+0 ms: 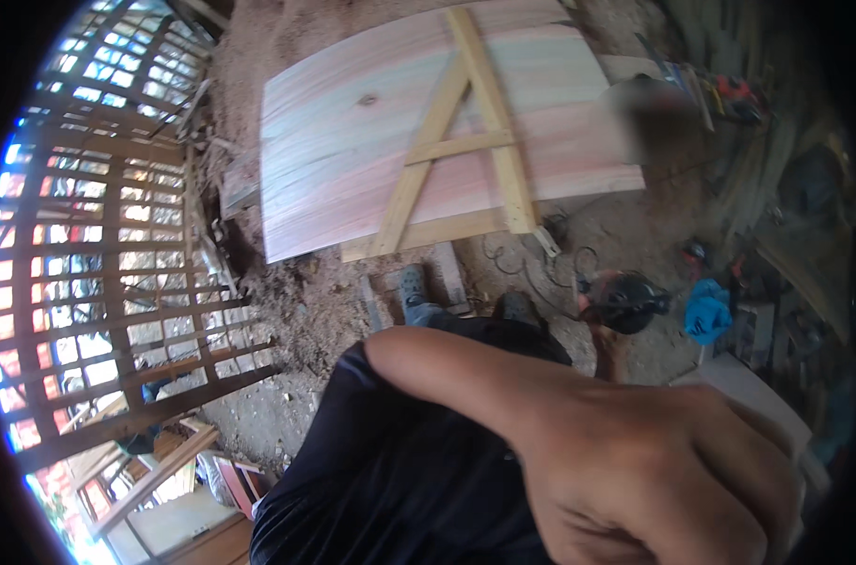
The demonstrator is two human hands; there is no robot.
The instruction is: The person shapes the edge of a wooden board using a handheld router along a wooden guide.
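Note:
My left hand (pixel 654 471) is large in the lower right foreground, its forearm crossing over my dark-clothed left leg; the fingers are curled, and what they hold, if anything, is hidden. Beyond it, my right hand (pixel 605 334) grips a round black tool (pixel 632 299), with dark cords on the dirt beside it. Ahead of my feet lies a pale pink-streaked wooden board (pixel 334 160) with yellowish wooden strips (pixel 428 132) on it in an A shape, and another strip along its near edge.
A wooden lattice wall (pixel 98 245) stands at the left, with timber pieces (pixel 164 471) below it. A blue cloth or bag (pixel 705 311), assorted tools (pixel 734 99) and wood scraps are at the right. A blurred patch covers part of the area beside the board.

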